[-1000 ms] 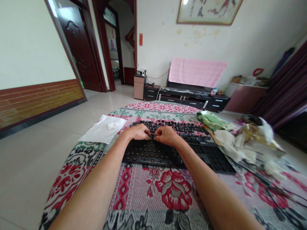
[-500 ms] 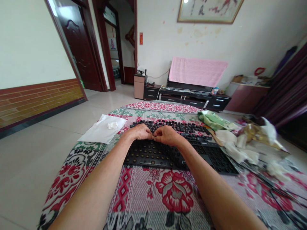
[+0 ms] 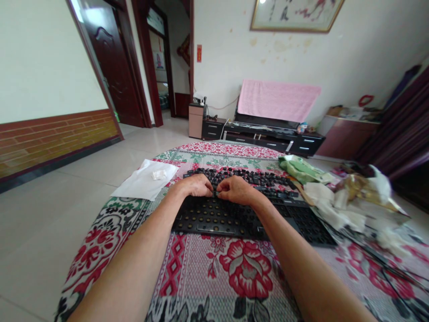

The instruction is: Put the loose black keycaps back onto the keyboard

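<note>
A black keyboard (image 3: 214, 227) lies on the tablecloth, most of its keys off and rows of round yellowish spots showing. At its far edge my left hand (image 3: 198, 185) and my right hand (image 3: 236, 190) meet almost fingertip to fingertip. Each is closed in a pinch. Between the fingertips is a small dark piece that looks like a keycap (image 3: 215, 193); the fingers partly cover it. Just beyond the hands, many loose black keycaps (image 3: 264, 178) are spread in a band.
On the left lies a white sheet (image 3: 134, 184) with a small crumpled white wad (image 3: 159, 174). To the right are a green packet (image 3: 303, 170), crumpled wrappers and white tissue (image 3: 321, 197), and dark thin tools or cables (image 3: 378, 259). Beyond the table stands a low TV cabinet (image 3: 248, 139).
My fingertips have drawn slightly apart, and a small dark piece shows between them. Both hands stay over the keyboard's far edge. The view has shifted slightly.
</note>
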`<state>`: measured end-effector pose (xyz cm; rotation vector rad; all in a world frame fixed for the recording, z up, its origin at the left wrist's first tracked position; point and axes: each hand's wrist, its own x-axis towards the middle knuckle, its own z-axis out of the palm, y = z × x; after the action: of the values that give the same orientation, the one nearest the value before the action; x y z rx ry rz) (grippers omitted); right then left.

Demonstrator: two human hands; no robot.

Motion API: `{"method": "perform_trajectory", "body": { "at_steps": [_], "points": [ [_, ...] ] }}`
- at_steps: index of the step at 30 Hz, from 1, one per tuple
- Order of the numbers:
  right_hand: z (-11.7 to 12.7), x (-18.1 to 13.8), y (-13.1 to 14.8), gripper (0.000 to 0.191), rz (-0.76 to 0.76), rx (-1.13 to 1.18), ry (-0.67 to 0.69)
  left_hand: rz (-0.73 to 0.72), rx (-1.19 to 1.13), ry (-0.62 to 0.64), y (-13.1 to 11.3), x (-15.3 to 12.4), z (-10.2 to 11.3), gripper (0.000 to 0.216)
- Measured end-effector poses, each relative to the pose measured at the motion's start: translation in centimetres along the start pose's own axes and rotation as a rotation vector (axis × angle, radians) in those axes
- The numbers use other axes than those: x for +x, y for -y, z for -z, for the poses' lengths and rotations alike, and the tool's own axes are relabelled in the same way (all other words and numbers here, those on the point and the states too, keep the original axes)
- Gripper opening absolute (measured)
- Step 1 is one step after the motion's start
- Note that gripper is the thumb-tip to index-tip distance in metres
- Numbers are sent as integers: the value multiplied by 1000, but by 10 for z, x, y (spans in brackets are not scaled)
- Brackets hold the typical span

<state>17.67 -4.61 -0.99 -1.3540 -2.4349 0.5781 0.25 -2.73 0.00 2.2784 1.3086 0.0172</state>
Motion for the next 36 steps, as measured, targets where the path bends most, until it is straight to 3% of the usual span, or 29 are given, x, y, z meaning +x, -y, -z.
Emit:
{"method": "perform_trajectory", "body": {
  "at_steps": [7,15,21,28,36],
  "points": [
    [-1,-2,0,15,14,0,-25,-101,14,26,2,1,-2,33],
    [-3,0,0,17,-1,1,-34,-121,52,60,3,0,1,34],
    [6,-3,-9,23,-32,152,-47,-183,59,95,7,-1,1,35],
    [13,-9,-4,22,22,209,25,-159,13,105,4,-6,5,33],
    [10,-9,2,20,2,110,44,-135,-107,108,8,-5,5,36]
  ]
}}
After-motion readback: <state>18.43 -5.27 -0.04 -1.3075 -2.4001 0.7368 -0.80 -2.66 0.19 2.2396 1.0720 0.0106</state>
